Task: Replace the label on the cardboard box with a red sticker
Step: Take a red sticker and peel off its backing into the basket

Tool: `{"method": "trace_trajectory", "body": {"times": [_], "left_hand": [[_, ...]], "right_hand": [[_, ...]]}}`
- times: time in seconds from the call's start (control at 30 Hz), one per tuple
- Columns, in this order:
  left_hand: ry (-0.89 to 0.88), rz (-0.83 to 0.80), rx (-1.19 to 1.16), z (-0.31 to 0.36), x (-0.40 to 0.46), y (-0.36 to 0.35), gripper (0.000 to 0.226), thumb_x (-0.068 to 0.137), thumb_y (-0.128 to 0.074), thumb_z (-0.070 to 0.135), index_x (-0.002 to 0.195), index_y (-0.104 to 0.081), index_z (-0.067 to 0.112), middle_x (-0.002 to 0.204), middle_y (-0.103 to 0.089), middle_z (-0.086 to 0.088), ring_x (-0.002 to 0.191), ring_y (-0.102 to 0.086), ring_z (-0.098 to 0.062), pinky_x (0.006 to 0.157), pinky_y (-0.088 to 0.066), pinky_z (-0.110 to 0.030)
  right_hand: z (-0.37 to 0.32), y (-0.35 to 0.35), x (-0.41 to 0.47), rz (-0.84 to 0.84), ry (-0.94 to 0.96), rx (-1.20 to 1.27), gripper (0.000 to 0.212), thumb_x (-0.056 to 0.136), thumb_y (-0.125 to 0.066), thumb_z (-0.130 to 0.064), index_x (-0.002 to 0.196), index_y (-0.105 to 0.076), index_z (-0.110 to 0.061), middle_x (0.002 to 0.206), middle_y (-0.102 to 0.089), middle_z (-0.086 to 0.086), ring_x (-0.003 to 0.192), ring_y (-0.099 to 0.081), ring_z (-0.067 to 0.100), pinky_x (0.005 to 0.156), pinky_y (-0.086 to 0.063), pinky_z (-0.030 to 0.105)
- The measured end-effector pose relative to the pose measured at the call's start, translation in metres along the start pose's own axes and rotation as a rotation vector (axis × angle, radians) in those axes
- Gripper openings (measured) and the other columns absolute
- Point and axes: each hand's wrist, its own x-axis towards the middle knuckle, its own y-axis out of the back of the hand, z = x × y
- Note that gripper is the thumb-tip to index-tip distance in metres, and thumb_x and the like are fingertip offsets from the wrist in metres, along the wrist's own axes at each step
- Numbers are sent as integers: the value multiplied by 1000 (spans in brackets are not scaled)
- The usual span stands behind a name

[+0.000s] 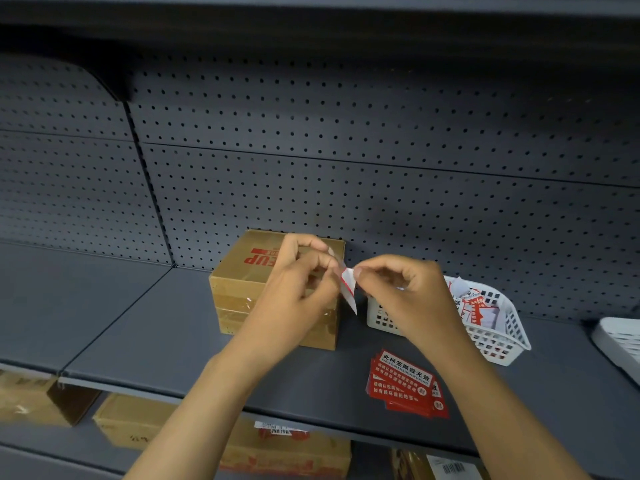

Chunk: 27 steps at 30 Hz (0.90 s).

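A brown cardboard box (242, 285) with red print on top stands on the grey shelf (156, 323), against the pegboard. In front of its right side, my left hand (304, 271) and my right hand (394, 289) both pinch a small sticker (348, 289), which shows a white backing and a red edge and hangs down between my fingertips. A fanned stack of red stickers (403, 384) with white and black print lies on the shelf near the front edge, below my right wrist. No label is visible on the box faces I can see; my left hand hides part of its top.
A white plastic basket (498, 341) holding torn sticker scraps stands right of the box. Another white basket (620, 341) is at the far right edge. Several cardboard boxes (138, 420) sit on the shelf below. A grey pegboard wall (346, 168) rises behind.
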Motion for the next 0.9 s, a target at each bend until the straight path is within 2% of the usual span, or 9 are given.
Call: {"method": "trace_trajectory", "body": {"times": [0.1, 0.23, 0.33, 0.4, 0.5, 0.63, 0.77, 0.83, 0.9], "left_hand": [[47, 44, -6, -6, 3, 0, 17, 98, -55, 21, 84, -63, 18, 116, -45, 10, 81, -56, -6, 71, -47, -10], [86, 84, -14, -12, 10, -1, 23, 97, -53, 18, 76, -61, 22, 113, -50, 11, 73, -51, 4, 65, -43, -8], [107, 100, -68, -14, 14, -1, 27, 96, -51, 12, 72, -60, 19, 110, -54, 9, 81, -53, 11, 73, -43, -9], [127, 109, -91, -16, 18, -1, 29, 95, -50, 11, 70, -60, 18, 107, -56, 12, 90, -54, 11, 86, -46, -19], [195, 127, -137, -20, 26, -3, 25, 97, -48, 15, 81, -67, 10, 108, -60, 16, 103, -58, 0, 101, -47, -34], [256, 152, -190, -17, 35, -7, 28, 97, -45, 26, 94, -72, 17, 113, -66, 9, 112, -62, -10, 107, -45, -40], [343, 88, -182, -21, 44, -12, 36, 95, -42, 32, 99, -73, 14, 106, -75, -2, 104, -66, -16, 95, -45, -34], [404, 72, -210, -21, 48, -14, 39, 91, -43, 33, 85, -68, 4, 85, -74, -9, 87, -64, -22, 87, -44, -37], [449, 88, -245, -20, 54, -19, 38, 92, -42, 28, 79, -66, 1, 72, -70, -13, 78, -58, -21, 87, -44, -36]], "right_hand": [[2, 3, 3, 57, -124, 82, 15, 88, -70, -18, 79, -78, -27, 68, -75, -14, 66, -70, 0, 65, -51, 11], [5, 11, 7, 133, -237, 159, 19, 92, -65, -15, 78, -75, -25, 64, -74, -17, 57, -65, -4, 55, -49, 7], [9, 18, 8, 171, -279, 140, 20, 93, -61, -19, 80, -73, -27, 69, -75, -16, 60, -66, -2, 56, -50, 11], [11, 25, 10, 205, -310, 140, 19, 94, -60, -20, 82, -73, -25, 71, -75, -14, 62, -66, 0, 62, -52, 17], [14, 36, 11, 253, -327, 162, 20, 94, -58, -17, 82, -73, -21, 65, -73, -16, 57, -64, -3, 70, -53, 26], [20, 52, 12, 314, -360, 163, 19, 92, -59, -19, 81, -74, -18, 79, -76, 3, 57, -64, -3, 70, -54, 29], [26, 74, 13, 380, -356, 145, 20, 90, -57, -16, 79, -73, -11, 70, -74, 0, 59, -65, 5, 64, -51, 27], [30, 87, 13, 430, -362, 164, 20, 90, -57, -16, 79, -71, -9, 69, -72, 3, 62, -64, 14, 61, -51, 26], [35, 101, 14, 491, -369, 205, 20, 90, -57, -17, 83, -69, -2, 72, -68, 9, 63, -61, 15, 59, -50, 26]]}}
